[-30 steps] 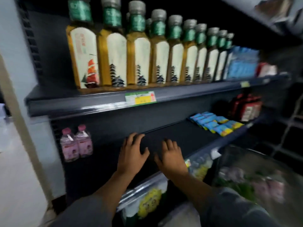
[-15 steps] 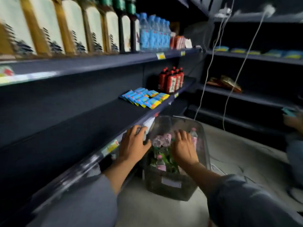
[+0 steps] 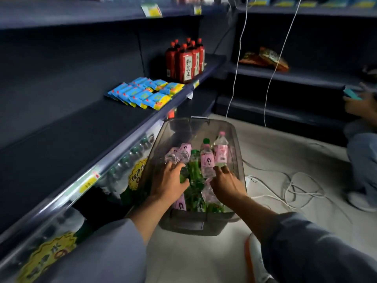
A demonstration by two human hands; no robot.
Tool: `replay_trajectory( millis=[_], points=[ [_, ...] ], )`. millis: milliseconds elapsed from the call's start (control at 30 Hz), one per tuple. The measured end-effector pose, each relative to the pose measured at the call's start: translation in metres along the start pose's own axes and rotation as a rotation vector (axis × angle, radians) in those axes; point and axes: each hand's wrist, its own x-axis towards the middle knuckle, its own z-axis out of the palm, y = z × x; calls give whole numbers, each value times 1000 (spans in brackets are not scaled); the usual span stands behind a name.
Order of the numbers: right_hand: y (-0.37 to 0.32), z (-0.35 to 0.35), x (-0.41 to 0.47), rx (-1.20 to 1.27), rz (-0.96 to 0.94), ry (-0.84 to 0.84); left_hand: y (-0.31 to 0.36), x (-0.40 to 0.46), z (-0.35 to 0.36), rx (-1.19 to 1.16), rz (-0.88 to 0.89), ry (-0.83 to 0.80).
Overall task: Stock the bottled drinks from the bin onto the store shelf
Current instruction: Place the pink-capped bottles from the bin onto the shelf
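Setting: dim aisle, clear bin [image 3: 234, 139] on floor beside shelf [image 3: 81, 127].
Hands: left hand [image 3: 169, 181] and right hand [image 3: 227, 185] apart, apparently curling onto bottles [image 3: 207, 162]; hold unclear.
Handling: light, slick, crushable; grip each at its labelled waist.

Inside the bin [image 3: 236, 152], the left hand [image 3: 168, 183] and right hand [image 3: 227, 185] cover the bottles beneath them, so whether either hand's fingers grip anything cannot be told. The green bottles [image 3: 193, 170] lie half buried under the pink-labelled bottles [image 3: 207, 160]. Left of the bin, packs under the lowest shelf [image 3: 114, 160] are blurred. Right of the bin, a second person [image 3: 363, 127] is cut off by the picture's edge.
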Motion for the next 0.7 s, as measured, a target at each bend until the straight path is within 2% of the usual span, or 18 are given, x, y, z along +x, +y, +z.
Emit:
replay_trajectory(
  millis=[200,333,433,567,700],
  points=[
    [2,31,33,9,90,-104,-7,28,38,142,-58,-39],
    [9,51,43,49,209,-84,-12,39,51,226,-229,-150],
    [11,57,54,64,253,-119,-23,41,62,196,-330,-210],
    [14,63,64,99,286,-146,-26,48,67,154,-336,-298],
    [16,70,68,21,367,-156,-28,51,61,168,-352,-376]
  ],
)
